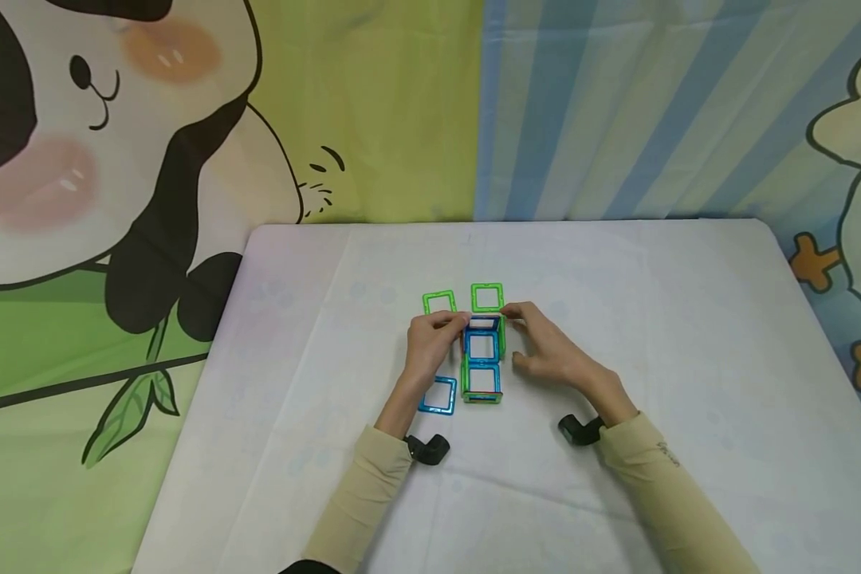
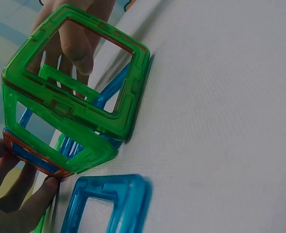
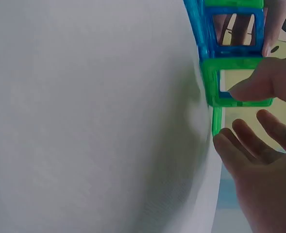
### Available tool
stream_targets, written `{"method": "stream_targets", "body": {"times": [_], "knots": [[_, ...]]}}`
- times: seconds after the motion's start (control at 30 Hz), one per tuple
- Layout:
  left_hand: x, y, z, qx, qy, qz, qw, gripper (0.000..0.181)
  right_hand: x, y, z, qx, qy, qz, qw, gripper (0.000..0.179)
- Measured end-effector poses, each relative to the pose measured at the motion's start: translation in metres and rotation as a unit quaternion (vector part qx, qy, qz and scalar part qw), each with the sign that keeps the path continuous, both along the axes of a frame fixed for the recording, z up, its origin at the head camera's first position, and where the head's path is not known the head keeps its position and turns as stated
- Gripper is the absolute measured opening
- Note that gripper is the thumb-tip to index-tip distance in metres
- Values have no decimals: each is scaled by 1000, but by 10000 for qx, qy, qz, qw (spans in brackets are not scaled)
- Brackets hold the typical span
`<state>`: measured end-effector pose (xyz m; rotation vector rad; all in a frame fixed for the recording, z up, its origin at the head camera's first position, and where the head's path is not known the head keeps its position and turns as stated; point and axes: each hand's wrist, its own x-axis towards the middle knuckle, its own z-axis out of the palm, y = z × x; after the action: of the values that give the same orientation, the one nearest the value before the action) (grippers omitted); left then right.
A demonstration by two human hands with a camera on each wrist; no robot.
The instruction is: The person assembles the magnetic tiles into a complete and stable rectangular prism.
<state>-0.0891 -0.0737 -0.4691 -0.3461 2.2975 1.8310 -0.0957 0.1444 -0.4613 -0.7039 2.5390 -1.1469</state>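
Square magnetic tiles with open centres form a small structure [image 1: 483, 364] of blue, green and red pieces on the white table. My left hand [image 1: 430, 343] is at its far left side, thumb and fingers pinching the red tile [image 2: 55, 171] in the left wrist view. A green tile [image 2: 138, 92] stands upright at the near end there. My right hand [image 1: 556, 351] is spread along the right side. In the right wrist view its thumb lies over the green side tile [image 3: 211, 80], and the fingers curve loosely near a flat green tile. Whether the right fingertips touch it, I cannot tell.
Two loose green tiles lie beyond the structure, one at left [image 1: 439, 293] and one at right [image 1: 487, 285]. A loose blue tile [image 1: 436, 411] lies left of its near end. A printed curtain [image 1: 387, 112] hangs behind the table [image 1: 689, 319].
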Motion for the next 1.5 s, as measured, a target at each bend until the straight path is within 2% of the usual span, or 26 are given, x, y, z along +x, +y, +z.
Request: {"method": "stream_targets", "body": {"times": [0.1, 0.27, 0.4, 0.73, 0.93, 1.27, 1.5], "knots": [[0, 0, 0, -29, 0, 16, 10000, 29, -5, 1, 1, 183, 291, -79, 9994, 64], [0, 0, 0, -49, -32, 9, 10000, 29, -17, -1, 0, 211, 1078, -204, 9937, 47], [0, 0, 0, -63, -38, 2, 10000, 29, -26, -6, 0, 319, 1422, -223, 9891, 43], [-1, 0, 1, -13, -60, -52, 10000, 28, -51, -16, -4, 763, 1112, -26, 9909, 49], [0, 1, 2, 2, -78, -68, 9999, 26, -60, -19, -7, 962, 840, 243, 9915, 52], [0, 1, 1, 15, -47, -21, 10000, 26, -67, -23, -11, 1030, 607, 436, 9919, 52], [0, 0, 2, 49, -30, -11, 10000, 25, -65, -25, -10, 1122, 781, 393, 9898, 49]]}}
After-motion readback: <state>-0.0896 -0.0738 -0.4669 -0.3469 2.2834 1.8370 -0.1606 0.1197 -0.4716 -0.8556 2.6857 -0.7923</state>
